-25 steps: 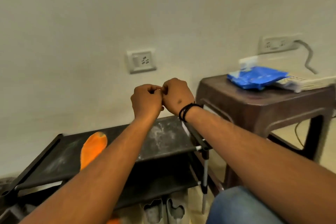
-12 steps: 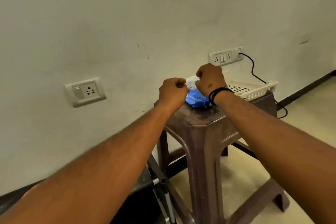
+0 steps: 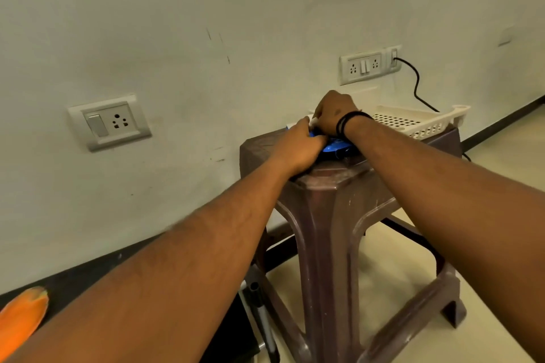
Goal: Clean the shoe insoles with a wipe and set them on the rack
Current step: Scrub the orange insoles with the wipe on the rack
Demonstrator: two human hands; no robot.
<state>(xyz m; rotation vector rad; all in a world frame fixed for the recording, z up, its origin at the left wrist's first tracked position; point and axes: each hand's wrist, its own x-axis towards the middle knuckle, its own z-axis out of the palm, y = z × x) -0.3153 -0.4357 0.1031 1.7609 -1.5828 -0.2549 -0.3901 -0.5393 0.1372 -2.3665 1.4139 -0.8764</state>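
Observation:
A blue wipe pack (image 3: 336, 146) lies on top of a brown plastic stool (image 3: 333, 215). My left hand (image 3: 298, 147) lies over the pack's near end and presses it down. My right hand (image 3: 333, 112), with a black band at the wrist, hovers over the pack's far end and pinches a bit of white wipe (image 3: 308, 120) that sticks out there. Most of the pack is hidden under both hands. An orange insole (image 3: 20, 318) rests on the black rack (image 3: 73, 277) at the bottom left corner.
A white perforated tray (image 3: 418, 124) sits on the stool's far right side. Wall sockets (image 3: 110, 121) (image 3: 365, 66) are on the wall, and a black cable (image 3: 417, 88) hangs down behind the tray. The rack's metal post (image 3: 261, 303) stands close to the stool's left leg.
My view swung right from the rack to the stool. Both hands moved from above the rack to the blue pack; the left hand now lies flatter on it.

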